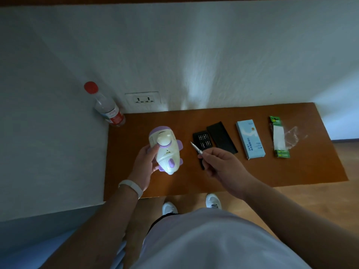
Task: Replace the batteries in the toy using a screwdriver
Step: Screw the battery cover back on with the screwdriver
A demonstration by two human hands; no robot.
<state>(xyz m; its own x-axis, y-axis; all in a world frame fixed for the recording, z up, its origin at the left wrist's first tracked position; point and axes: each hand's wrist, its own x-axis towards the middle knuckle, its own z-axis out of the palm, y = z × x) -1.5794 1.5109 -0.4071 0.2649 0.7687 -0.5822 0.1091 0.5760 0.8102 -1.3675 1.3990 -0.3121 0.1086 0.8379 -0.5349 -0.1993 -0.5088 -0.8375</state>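
Brown wood makes up the table (pixel 291 171), the broadest thing in front of the person and the landmark for the rest. Above its left part the left hand (pixel 144 164) holds the toy (pixel 167 150), a white and purple plastic aeroplane, fingers wrapped around its left flank and thumb pressed near the round purple-ringed knob. Its long axis runs from the table's far edge toward the near edge, the rounded white end pointing at the person, the underside seemingly turned up. It looks light, rigid and smooth, so likely slippery; gripping the body between the purple stubs seems safest. Toward the table's right lie a pale blue box (pixel 250 138) and a green battery pack (pixel 279 136). Nearer the middle sits a black bit case (pixel 204 141). The right hand (pixel 221 164) pinches the slim screwdriver (pixel 196 148), tip aimed up-left, apart from the toy.
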